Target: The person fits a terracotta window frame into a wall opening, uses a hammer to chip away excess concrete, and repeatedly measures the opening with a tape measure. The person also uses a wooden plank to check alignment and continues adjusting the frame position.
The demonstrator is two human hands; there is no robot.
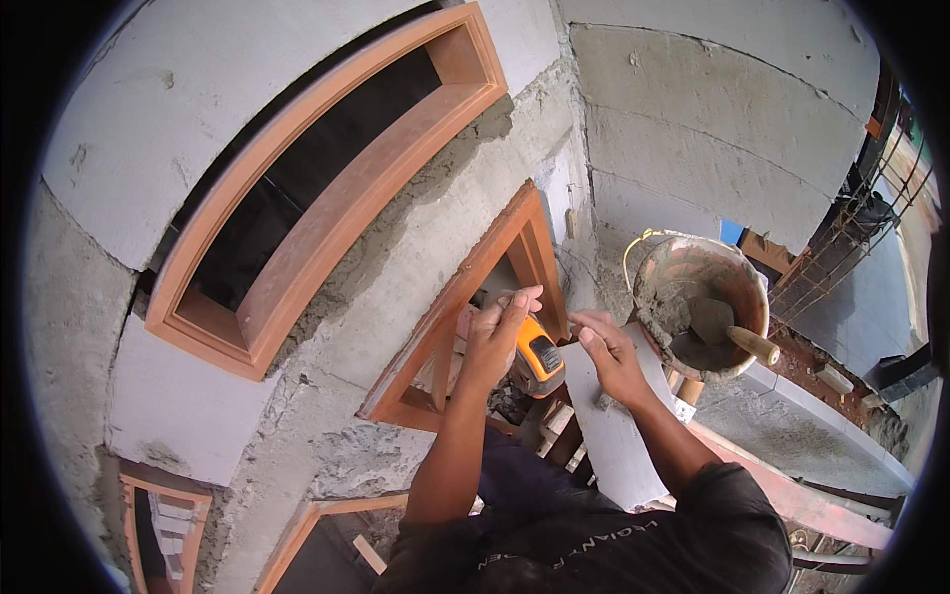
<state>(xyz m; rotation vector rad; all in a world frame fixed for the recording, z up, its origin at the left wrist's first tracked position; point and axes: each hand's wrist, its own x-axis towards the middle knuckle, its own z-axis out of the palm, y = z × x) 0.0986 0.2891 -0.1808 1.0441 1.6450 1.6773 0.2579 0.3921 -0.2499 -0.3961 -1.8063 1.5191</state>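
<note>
My left hand (pixel 500 332) is wrapped round an orange and black hand-held tool (pixel 537 358), its rounded dark end toward me; its exact kind is unclear. Just right of it, my right hand (pixel 609 351) has its thumb and fingers drawn together in a pinch. Whatever lies between those fingertips is too small to make out. Beneath the right hand and forearm lies a pale flat board (pixel 618 445). Beyond both hands, a wooden window frame (pixel 465 287) is set in the block wall.
A mortar-smeared bucket (pixel 754 272) with a wood-handled trowel (pixel 754 344) in it stands at the right. A larger wooden frame (pixel 346 213) sits in the wall at upper left. Metal bars (pixel 841 228) stick out at far right. Lower down runs a pinkish plank (pixel 792 480).
</note>
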